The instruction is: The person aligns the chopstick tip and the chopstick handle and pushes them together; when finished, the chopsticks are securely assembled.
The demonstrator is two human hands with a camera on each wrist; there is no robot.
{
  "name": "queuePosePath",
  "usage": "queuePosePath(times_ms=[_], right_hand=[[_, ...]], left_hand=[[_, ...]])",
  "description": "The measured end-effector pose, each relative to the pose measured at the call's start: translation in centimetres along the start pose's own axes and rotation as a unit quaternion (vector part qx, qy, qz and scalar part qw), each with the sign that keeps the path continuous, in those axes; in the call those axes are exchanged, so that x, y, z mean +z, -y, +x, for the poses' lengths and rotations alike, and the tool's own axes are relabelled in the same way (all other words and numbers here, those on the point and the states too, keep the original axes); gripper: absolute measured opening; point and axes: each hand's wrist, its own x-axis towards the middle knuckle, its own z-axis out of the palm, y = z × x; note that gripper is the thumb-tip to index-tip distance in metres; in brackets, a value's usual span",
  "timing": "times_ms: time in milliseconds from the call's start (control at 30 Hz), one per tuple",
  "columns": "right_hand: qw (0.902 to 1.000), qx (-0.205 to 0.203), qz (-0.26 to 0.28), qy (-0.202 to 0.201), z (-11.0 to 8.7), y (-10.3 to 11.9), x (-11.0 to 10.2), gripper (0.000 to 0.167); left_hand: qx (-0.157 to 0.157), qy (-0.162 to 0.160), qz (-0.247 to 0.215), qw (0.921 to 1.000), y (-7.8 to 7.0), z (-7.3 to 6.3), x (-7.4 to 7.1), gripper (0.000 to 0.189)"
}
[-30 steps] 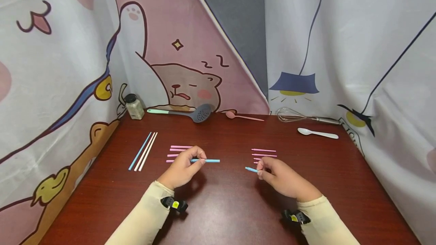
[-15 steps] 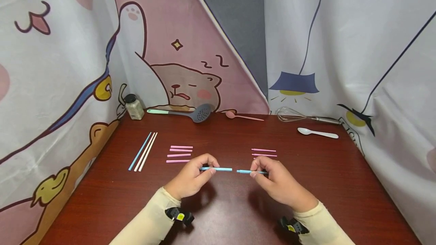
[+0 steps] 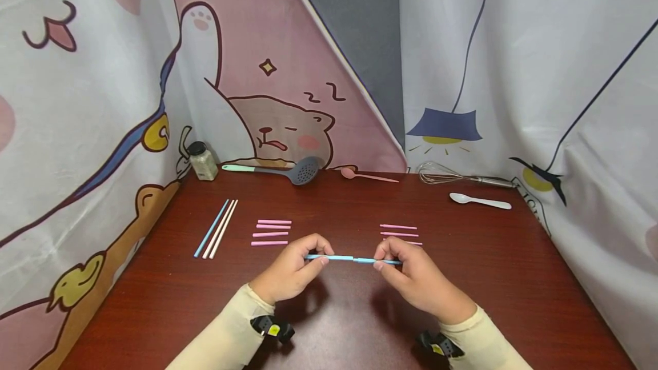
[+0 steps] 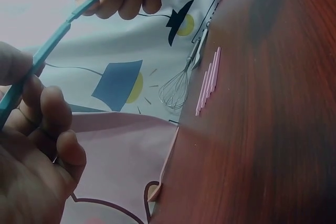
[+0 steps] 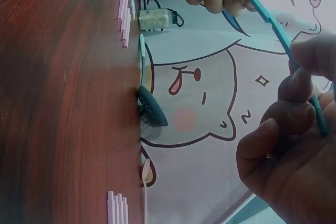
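Observation:
My left hand point(image 3: 290, 267) pinches a blue chopstick section point(image 3: 340, 257) between thumb and fingers, its free end pointing right. Opposite it, my right hand point(image 3: 424, 284) pinches a second, thinner blue chopstick section point(image 3: 366, 260). Both sections lie in one line above the table, and their ends meet end to end. In the left wrist view a small step shows at the joint; how deeply one sits in the other cannot be told. Several pink chopstick sections point(image 3: 270, 234) lie left of centre. More pink sections point(image 3: 400, 234) lie beyond my right hand, partly hidden by it.
At the left lie one blue chopstick point(image 3: 211, 228) and two white chopsticks point(image 3: 222, 233). Along the back are a jar point(image 3: 203, 163), a slotted ladle point(image 3: 304, 171), a pink spoon point(image 3: 349, 173) and a whisk point(image 3: 437, 173). A white spoon point(image 3: 483, 201) lies back right.
Both hands have moved toward each other, bringing the blue sections from well apart to end to end. In the last half second the remaining small gap has closed.

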Motion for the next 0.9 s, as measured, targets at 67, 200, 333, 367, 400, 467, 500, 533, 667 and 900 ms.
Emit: queuePosePath(times_ms=[67,200,333,367,400,467,500,533,667,900], right_hand=[[1.0,0.0,-0.003,-0.003,-0.02,0.11,0.02,0.027],[0.9999,-0.002,-0.009,-0.006,-0.06,0.26,0.01,0.027],[0.9999,-0.007,-0.012,-0.007,-0.04,0.27,-0.02,0.024],[0.9999,-0.008,-0.011,-0.008,-0.04,0.27,-0.02,0.022],[0.9999,-0.008,-0.009,-0.008,-0.03,0.28,-0.01,0.021],[0.9999,-0.007,-0.004,-0.009,-0.03,0.32,0.02,0.018],[0.9999,-0.008,-0.003,-0.01,-0.03,0.34,0.05,0.018],[0.9999,-0.008,-0.002,-0.012,-0.04,0.37,0.09,0.018],[0.9998,-0.01,0.002,-0.019,-0.08,0.55,0.28,0.023],[0.9997,-0.003,0.018,-0.017,-0.17,0.78,0.61,0.012]], left_hand=[[0.001,0.001,-0.001,1.0,-0.03,0.0,-0.01,0.01],[0.003,0.003,-0.007,1.0,-0.03,-0.02,-0.05,0.01],[0.008,0.004,-0.015,0.9998,0.14,-0.07,-0.01,0.011],[0.011,0.005,-0.017,0.9998,0.14,-0.07,0.0,0.012],[0.015,0.005,-0.02,0.9997,0.11,-0.07,0.0,0.012],[0.018,0.006,-0.022,0.9996,0.14,-0.09,0.02,0.013],[0.02,0.007,-0.022,0.9995,0.12,-0.1,0.02,0.013],[0.02,0.007,-0.023,0.9995,0.06,-0.1,0.02,0.012],[0.021,0.008,-0.021,0.9995,-0.06,-0.11,0.09,0.011],[0.016,0.004,-0.041,0.999,-0.36,-0.14,0.65,0.012]])
